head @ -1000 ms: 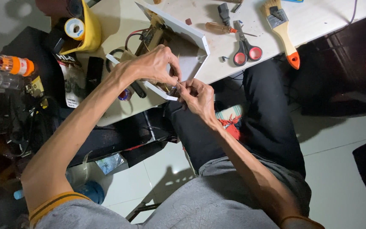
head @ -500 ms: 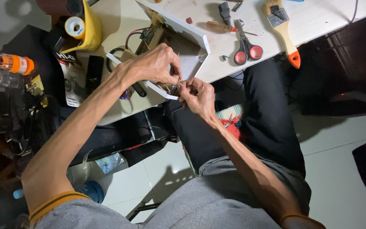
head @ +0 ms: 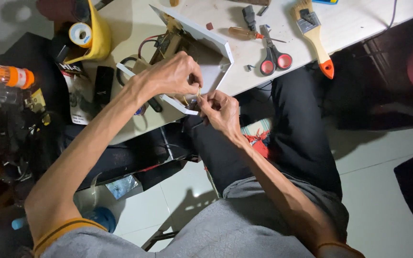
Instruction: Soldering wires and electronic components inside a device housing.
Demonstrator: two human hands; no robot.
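My left hand (head: 175, 76) and my right hand (head: 220, 109) meet at the near corner of an open white box (head: 216, 48) that stands at the table's front edge. Both hands pinch thin wires (head: 198, 93) coming out of the box, fingertips almost touching. Inside the box lie a brown circuit part and red and black wires (head: 161, 45). The exact wire ends are hidden between my fingers.
On the white table (head: 354, 21) lie red-handled scissors (head: 273, 55), a screwdriver (head: 244, 33) and a paintbrush with an orange tip (head: 314, 33). A solder spool (head: 80, 34) sits on a yellow thing at the left. An orange-capped tool (head: 10, 76) lies far left. My legs are under the table.
Both hands stay at the box corner; the fingers have shifted only slightly on the wires.
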